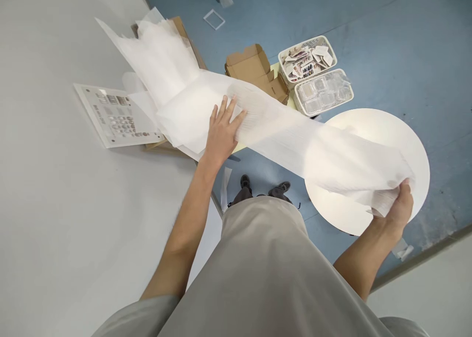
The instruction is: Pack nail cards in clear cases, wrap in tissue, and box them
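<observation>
A long white translucent sheet of thin packing material (pixel 273 113) stretches from a crumpled pile (pixel 165 57) at the upper left across to the right. My left hand (pixel 222 135) lies on the sheet near its middle, with its fingers spread. At the far end, my right hand (pixel 400 204) grips the sheet's edge, fingers closed around it. That end hangs over a round white table (pixel 350 219). Whether the sheet touches the tabletop I cannot tell.
Behind the sheet sit an opened brown cardboard box (pixel 249 64), a white basket (pixel 334 57) of small carded items and another basket (pixel 342 103) of clear plastic boxes. A printed board (pixel 114 116) leans at the left wall. A small white frame (pixel 214 19) lies on the blue floor.
</observation>
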Action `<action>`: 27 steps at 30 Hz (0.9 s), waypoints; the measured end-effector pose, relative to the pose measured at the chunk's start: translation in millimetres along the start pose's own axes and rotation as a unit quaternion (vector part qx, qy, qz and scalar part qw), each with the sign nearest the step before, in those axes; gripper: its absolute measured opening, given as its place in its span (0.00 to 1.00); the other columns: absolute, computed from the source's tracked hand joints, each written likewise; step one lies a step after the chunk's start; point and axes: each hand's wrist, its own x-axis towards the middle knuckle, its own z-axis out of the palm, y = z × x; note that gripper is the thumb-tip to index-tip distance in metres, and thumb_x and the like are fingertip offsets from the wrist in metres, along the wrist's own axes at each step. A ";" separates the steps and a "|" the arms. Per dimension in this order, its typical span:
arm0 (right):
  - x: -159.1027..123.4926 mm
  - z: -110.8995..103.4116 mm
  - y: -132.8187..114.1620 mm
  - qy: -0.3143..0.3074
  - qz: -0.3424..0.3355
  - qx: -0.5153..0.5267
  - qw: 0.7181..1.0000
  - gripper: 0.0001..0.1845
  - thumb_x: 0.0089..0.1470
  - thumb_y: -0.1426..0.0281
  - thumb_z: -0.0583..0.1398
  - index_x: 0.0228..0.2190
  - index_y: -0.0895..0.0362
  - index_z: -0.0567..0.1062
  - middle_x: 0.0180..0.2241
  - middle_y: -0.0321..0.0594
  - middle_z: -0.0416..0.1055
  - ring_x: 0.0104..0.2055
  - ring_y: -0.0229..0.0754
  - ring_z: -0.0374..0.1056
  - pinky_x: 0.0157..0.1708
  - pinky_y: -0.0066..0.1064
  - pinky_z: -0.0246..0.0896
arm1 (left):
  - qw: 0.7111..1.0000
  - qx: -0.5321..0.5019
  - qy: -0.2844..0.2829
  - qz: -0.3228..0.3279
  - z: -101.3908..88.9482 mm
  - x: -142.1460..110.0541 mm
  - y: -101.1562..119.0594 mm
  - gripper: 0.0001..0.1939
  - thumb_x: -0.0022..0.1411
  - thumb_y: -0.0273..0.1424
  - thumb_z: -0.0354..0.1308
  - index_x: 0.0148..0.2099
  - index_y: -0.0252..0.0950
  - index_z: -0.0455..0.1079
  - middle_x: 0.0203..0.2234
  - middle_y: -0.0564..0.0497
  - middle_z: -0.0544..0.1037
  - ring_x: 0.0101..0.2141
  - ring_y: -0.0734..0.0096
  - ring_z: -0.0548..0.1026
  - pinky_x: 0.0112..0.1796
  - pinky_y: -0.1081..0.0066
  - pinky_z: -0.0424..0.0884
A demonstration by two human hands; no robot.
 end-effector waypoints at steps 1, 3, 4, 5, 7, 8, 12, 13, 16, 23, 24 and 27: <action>-2.4 1.7 3.1 0.004 0.004 -0.002 1.000 0.17 0.51 0.52 0.73 0.37 0.48 0.84 0.47 0.48 0.85 0.58 0.56 0.82 0.63 0.42 0.79 | 1.000 -0.002 0.005 -0.003 -3.0 1.7 -6.7 0.47 0.71 0.48 0.68 0.84 0.50 0.55 0.85 0.43 0.50 0.83 0.36 0.46 0.79 0.30 0.43; -13.2 10.4 5.3 -0.006 0.013 0.001 1.000 0.20 0.46 0.52 0.77 0.35 0.50 0.84 0.44 0.48 0.84 0.56 0.55 0.82 0.63 0.42 0.78 | 1.000 0.000 0.017 -0.023 -9.7 1.3 -25.1 0.45 0.72 0.46 0.67 0.84 0.51 0.55 0.85 0.43 0.51 0.84 0.37 0.44 0.79 0.29 0.43; -20.8 16.5 4.4 -0.031 0.015 0.007 0.999 0.22 0.43 0.52 0.78 0.35 0.51 0.84 0.43 0.47 0.84 0.55 0.55 0.82 0.64 0.43 0.78 | 0.999 0.005 0.020 -0.038 -13.4 -1.5 -35.3 0.44 0.73 0.45 0.66 0.84 0.51 0.55 0.85 0.44 0.50 0.84 0.38 0.43 0.79 0.30 0.43; -29.0 22.9 2.4 -0.054 0.013 0.016 0.998 0.24 0.42 0.53 0.80 0.35 0.53 0.84 0.42 0.46 0.84 0.54 0.54 0.82 0.64 0.43 0.78 | 0.998 0.014 0.018 -0.054 -17.7 -6.3 -45.0 0.42 0.74 0.43 0.64 0.84 0.50 0.55 0.85 0.44 0.48 0.84 0.40 0.42 0.79 0.32 0.43; -45.0 33.8 -4.3 -0.098 -0.005 0.031 0.995 0.25 0.44 0.53 0.81 0.37 0.54 0.84 0.42 0.43 0.83 0.55 0.51 0.82 0.68 0.46 0.75 | 0.996 0.033 -0.006 -0.078 -30.4 -22.0 -59.3 0.41 0.75 0.43 0.61 0.84 0.47 0.54 0.86 0.41 0.45 0.84 0.37 0.41 0.79 0.31 0.43; -51.8 37.3 -8.6 -0.110 -0.017 0.038 0.993 0.24 0.45 0.54 0.80 0.38 0.54 0.84 0.42 0.41 0.83 0.56 0.51 0.81 0.70 0.47 0.73 | 0.995 0.037 -0.028 -0.087 -40.1 -31.9 -62.5 0.43 0.75 0.45 0.61 0.85 0.46 0.52 0.86 0.39 0.44 0.84 0.34 0.41 0.78 0.28 0.44; -71.4 35.5 -26.4 -0.121 -0.048 0.061 0.990 0.18 0.49 0.57 0.77 0.39 0.51 0.83 0.44 0.39 0.82 0.59 0.51 0.80 0.73 0.52 0.69 | 0.981 0.002 -0.172 -0.087 -99.6 -56.8 -47.4 0.64 0.65 0.63 0.66 0.88 0.50 0.37 0.86 0.40 0.35 0.83 0.27 0.37 0.75 0.26 0.53; -75.5 32.4 -30.1 -0.118 -0.052 0.067 0.989 0.16 0.49 0.58 0.76 0.38 0.50 0.83 0.45 0.39 0.82 0.59 0.52 0.80 0.72 0.52 0.69 | 0.978 -0.019 -0.199 -0.060 -113.9 -51.6 -38.5 0.67 0.62 0.68 0.66 0.88 0.55 0.34 0.87 0.45 0.31 0.84 0.30 0.35 0.75 0.29 0.55; -88.2 22.8 -37.3 -0.100 -0.068 0.086 0.989 0.10 0.48 0.62 0.72 0.35 0.44 0.82 0.48 0.40 0.83 0.63 0.58 0.78 0.67 0.51 0.74 | 0.977 -0.067 -0.196 0.052 -127.0 2.3 -11.0 0.72 0.58 0.76 0.63 0.88 0.54 0.32 0.87 0.51 0.30 0.84 0.39 0.31 0.79 0.39 0.46; -112.5 12.7 -27.7 -0.004 -0.059 0.096 0.994 0.07 0.49 0.67 0.64 0.33 0.44 0.79 0.47 0.41 0.84 0.61 0.60 0.79 0.58 0.49 0.80 | 0.950 0.060 -0.290 0.097 -22.7 151.0 -5.9 0.38 0.68 0.63 0.64 0.62 0.38 0.84 0.74 0.37 0.72 0.80 0.27 0.52 0.76 0.29 0.39; -113.9 12.2 -23.0 0.012 -0.044 0.086 0.995 0.06 0.50 0.68 0.64 0.32 0.45 0.79 0.46 0.41 0.84 0.59 0.59 0.80 0.57 0.47 0.81 | 0.938 0.062 -0.324 0.104 -17.0 156.1 -11.6 0.32 0.68 0.61 0.64 0.56 0.41 0.86 0.69 0.39 0.78 0.78 0.29 0.59 0.75 0.30 0.45; -113.5 9.7 -4.1 0.058 0.021 0.049 0.997 0.05 0.50 0.69 0.67 0.32 0.48 0.79 0.42 0.41 0.83 0.52 0.52 0.81 0.52 0.41 0.82 | 0.908 0.011 -0.400 0.123 -27.0 156.4 -28.3 0.25 0.67 0.57 0.62 0.46 0.43 0.88 0.55 0.44 0.88 0.63 0.43 0.78 0.66 0.47 0.69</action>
